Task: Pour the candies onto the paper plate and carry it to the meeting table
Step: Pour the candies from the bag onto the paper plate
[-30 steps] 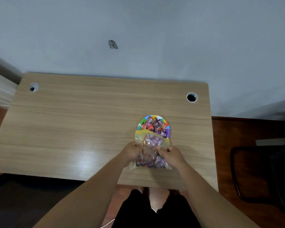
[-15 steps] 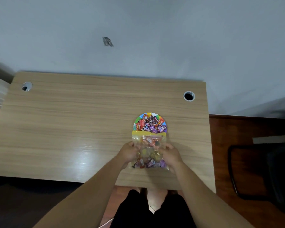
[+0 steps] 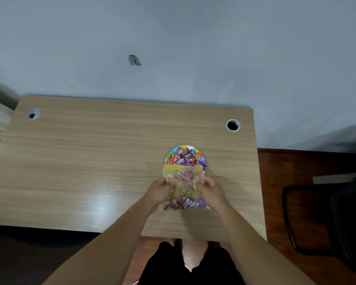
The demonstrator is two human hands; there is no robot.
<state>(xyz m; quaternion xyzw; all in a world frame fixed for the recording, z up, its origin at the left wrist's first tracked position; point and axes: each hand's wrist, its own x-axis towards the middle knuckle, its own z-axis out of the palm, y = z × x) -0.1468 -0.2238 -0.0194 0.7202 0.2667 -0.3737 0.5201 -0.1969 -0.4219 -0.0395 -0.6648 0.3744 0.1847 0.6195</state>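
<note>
I hold a clear plastic bag (image 3: 184, 188) of wrapped candies between both hands over the wooden desk (image 3: 90, 165). My left hand (image 3: 159, 192) has its fingers curled closed on the bag's left edge, and my right hand (image 3: 212, 192) is clamped the same way on the right edge — each hand pinches the plastic about halfway along the bag's length. The bag's yellow mouth strip (image 3: 182, 167) points away from me and lies over the near rim of the paper plate (image 3: 174, 152), which sits on the desk right of centre, just beyond my hands. A heap of candies (image 3: 186, 157) in red, brown and purple wrappers already covers the plate, leaving only its bright many-coloured border showing at the far side. More candies remain in the bag, bunched mostly at the closed end nearest me, with a few scattered up toward the mouth. Two round cable holes sit in the desk's far corners — one at the left (image 3: 33, 113), one at the right (image 3: 232, 125). A dark chair (image 3: 325, 221) stands on the reddish floor to my right, well apart from the plate.
</note>
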